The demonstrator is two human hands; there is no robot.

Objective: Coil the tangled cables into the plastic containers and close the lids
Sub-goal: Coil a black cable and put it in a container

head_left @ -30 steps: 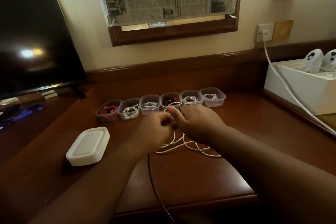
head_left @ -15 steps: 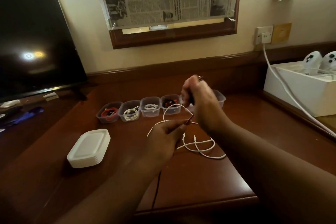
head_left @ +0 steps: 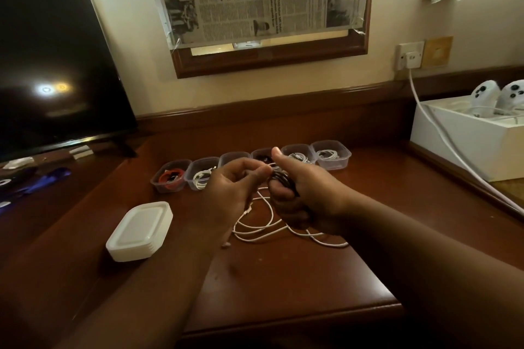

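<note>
Above the wooden desk, my right hand [head_left: 304,194] is closed around a black cable [head_left: 282,178] wound in loops over its fingers, thumb up. My left hand [head_left: 231,190] pinches the same cable's free end just left of the loops. A loose white cable [head_left: 272,228] lies tangled on the desk under both hands. Behind them stands a row of several clear plastic containers [head_left: 331,157], lids off, each with a coiled cable; the leftmost [head_left: 168,177] holds a red one. A stack of white lids [head_left: 141,231] sits at the near left.
A dark TV screen [head_left: 51,65] stands at the left. A white box [head_left: 465,139] with two white game controllers sits at the right, and a white power cord [head_left: 442,139] runs from the wall socket across it. The desk's front edge is close below my forearms.
The long black cable that hung over the desk's front edge is now wound around my right hand's fingers. My right hand has come down from its raised position, close to the left hand.
</note>
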